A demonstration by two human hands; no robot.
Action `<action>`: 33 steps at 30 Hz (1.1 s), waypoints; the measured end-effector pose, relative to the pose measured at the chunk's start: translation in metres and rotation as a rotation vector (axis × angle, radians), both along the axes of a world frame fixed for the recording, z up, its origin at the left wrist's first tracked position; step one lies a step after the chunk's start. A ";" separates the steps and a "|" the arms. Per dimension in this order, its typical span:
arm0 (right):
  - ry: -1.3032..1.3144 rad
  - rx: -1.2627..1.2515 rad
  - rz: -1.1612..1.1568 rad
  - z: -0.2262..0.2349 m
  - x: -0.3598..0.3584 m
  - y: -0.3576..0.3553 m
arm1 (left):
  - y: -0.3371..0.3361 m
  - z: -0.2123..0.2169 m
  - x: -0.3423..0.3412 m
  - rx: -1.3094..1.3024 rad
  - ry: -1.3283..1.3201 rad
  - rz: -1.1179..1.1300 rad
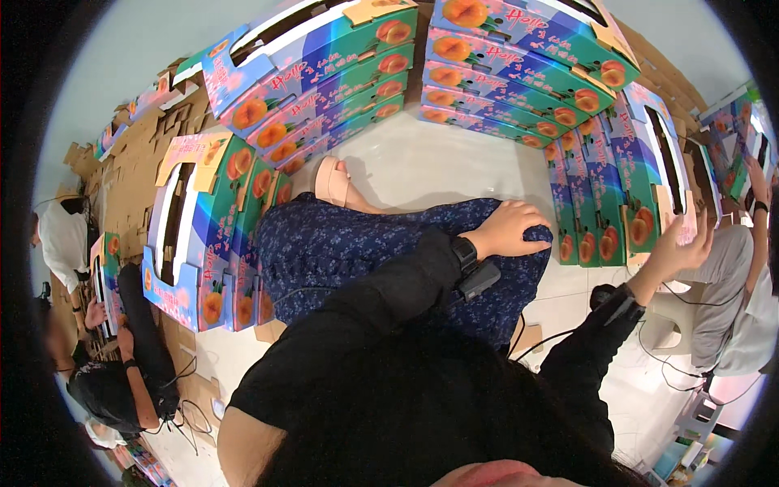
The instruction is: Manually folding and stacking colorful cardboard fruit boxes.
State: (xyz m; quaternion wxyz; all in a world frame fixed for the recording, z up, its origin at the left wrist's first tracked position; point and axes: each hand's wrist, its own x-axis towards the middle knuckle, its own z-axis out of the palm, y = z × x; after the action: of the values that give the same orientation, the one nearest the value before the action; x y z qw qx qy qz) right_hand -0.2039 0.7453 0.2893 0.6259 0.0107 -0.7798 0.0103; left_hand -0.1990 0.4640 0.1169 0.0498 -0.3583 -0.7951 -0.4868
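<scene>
My left hand (509, 230) lies on my knee over a dark blue patterned skirt (357, 243), its fingers stretched flat and holding nothing. Out to the right, my right hand (680, 250) is raised with fingers apart. It is nearest to a right-hand stack of fruit cartons (613, 191), by the end of the outermost carton; whether the fingertips touch it I cannot tell. The cartons are blue, purple and green with printed peaches, and have long slots in their tops. Black bands with a small dark device (479, 280) sit around my left wrist.
Tall carton stacks stand at the front left (324, 81) and front right (519, 65); a shorter stack (203, 235) is by my left leg. Flattened brown cardboard (154, 154) spreads behind. People sit at the far left (114, 381) and right (738, 284). Black cables (544, 339) trail nearby.
</scene>
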 end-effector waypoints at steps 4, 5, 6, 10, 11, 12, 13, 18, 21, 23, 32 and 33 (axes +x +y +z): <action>-0.076 -0.074 0.195 0.004 -0.010 -0.111 | -0.022 -0.008 -0.001 0.032 -0.069 0.020; -0.122 -0.121 0.267 0.005 -0.012 -0.135 | -0.031 -0.010 -0.004 0.060 -0.117 0.024; -0.103 -0.159 0.324 0.003 -0.018 -0.149 | -0.043 -0.006 -0.008 0.064 -0.243 -0.084; -0.207 -0.307 0.595 -0.023 -0.047 -0.210 | -0.125 -0.043 -0.030 0.270 -0.801 -0.272; -0.211 -0.310 0.601 -0.032 -0.053 -0.226 | -0.154 -0.043 -0.034 0.199 -0.808 -0.222; -0.297 -0.380 0.701 -0.040 -0.057 -0.241 | -0.183 -0.037 -0.035 0.125 -0.813 -0.175; -0.385 -0.454 0.809 -0.048 -0.061 -0.258 | -0.212 -0.028 -0.032 0.128 -0.931 -0.055; -0.912 -0.469 0.976 -0.178 -0.104 -0.302 | -0.336 -0.093 -0.019 0.958 -1.166 0.575; -1.257 -0.282 0.880 -0.214 -0.099 -0.300 | -0.342 -0.077 -0.030 1.625 -1.051 0.864; -1.409 -0.072 0.829 -0.219 -0.095 -0.314 | -0.362 -0.084 -0.027 1.621 -0.752 1.141; -1.636 -0.261 0.944 -0.275 -0.176 -0.384 | -0.376 -0.070 -0.038 1.625 -0.577 1.404; -1.618 -0.331 0.967 -0.278 -0.185 -0.401 | -0.394 -0.085 -0.030 1.659 -0.609 1.494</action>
State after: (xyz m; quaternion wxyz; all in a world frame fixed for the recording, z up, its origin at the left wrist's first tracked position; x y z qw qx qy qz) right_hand -0.3889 0.3441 0.0110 -0.1813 0.2326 -0.8758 0.3821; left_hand -0.2290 0.0700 0.0321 0.3515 0.4761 -0.2240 -0.7744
